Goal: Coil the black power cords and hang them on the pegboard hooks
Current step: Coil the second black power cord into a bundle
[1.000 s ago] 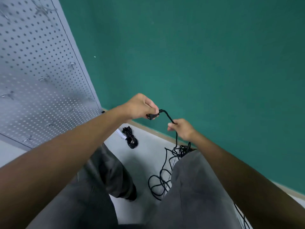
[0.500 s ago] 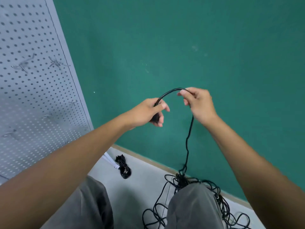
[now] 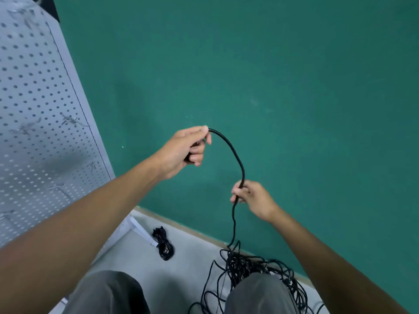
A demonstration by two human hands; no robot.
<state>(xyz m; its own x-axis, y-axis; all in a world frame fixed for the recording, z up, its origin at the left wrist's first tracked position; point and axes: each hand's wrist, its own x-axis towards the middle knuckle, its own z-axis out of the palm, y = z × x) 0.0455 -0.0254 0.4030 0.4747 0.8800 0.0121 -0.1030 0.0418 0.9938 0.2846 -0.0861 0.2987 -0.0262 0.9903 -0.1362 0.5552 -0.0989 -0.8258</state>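
A black power cord [image 3: 233, 152] arcs between my two hands in front of the green wall. My left hand [image 3: 184, 147] grips its plug end, fingers curled round it. Lower and to the right, my right hand [image 3: 250, 197] pinches the same cord. From there the cord drops to a tangled heap of black cords [image 3: 247, 266] on the floor by my right knee. A small coiled black cord [image 3: 164, 244] lies on the floor near the pegboard's foot. The grey pegboard [image 3: 34, 105] fills the left side, with several metal hooks [image 3: 70, 120] on it.
The green wall [image 3: 294, 87] stands straight ahead, meeting the pale floor [image 3: 190, 257] at a tan skirting strip. My knees in grey trousers [image 3: 258, 295] sit at the bottom edge. A white pegboard leg [image 3: 141, 231] slants across the floor.
My right hand has slid down the cord from the top of the loop to a lower point. My left hand has risen, and the arc between the hands is longer.
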